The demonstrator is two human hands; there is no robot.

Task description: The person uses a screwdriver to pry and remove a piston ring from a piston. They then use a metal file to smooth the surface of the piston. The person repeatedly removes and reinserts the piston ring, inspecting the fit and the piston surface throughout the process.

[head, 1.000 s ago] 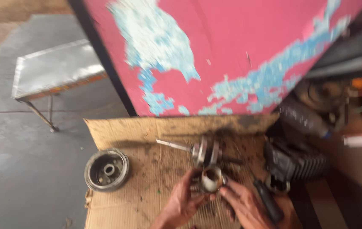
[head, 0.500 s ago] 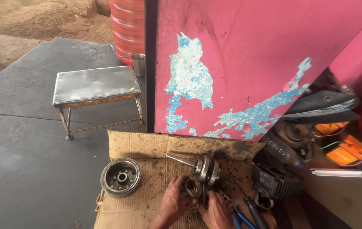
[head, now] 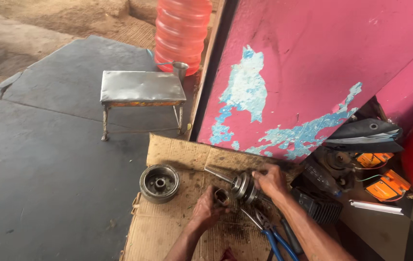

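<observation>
On a greasy sheet of cardboard (head: 177,154) lies a metal crankshaft (head: 239,185) with a thin shaft pointing up-left. My right hand (head: 270,180) rests on its right end, fingers curled over it. My left hand (head: 208,210) holds a small round metal piston (head: 222,195) just left of and below the crankshaft. Blue-handled pliers (head: 269,231) lie on the cardboard between my forearms.
A round metal flywheel (head: 159,182) sits at the cardboard's left edge. A small metal stool (head: 141,90) stands on the concrete, with a red water jug (head: 183,31) behind it. A pink peeling panel (head: 313,72) leans at the back. A finned black cylinder block (head: 318,207) and orange batteries (head: 385,183) lie right.
The view has tilted up and steadied. My right hand has moved from beside the piston up onto the crankshaft's right end; my left hand still grips the piston.
</observation>
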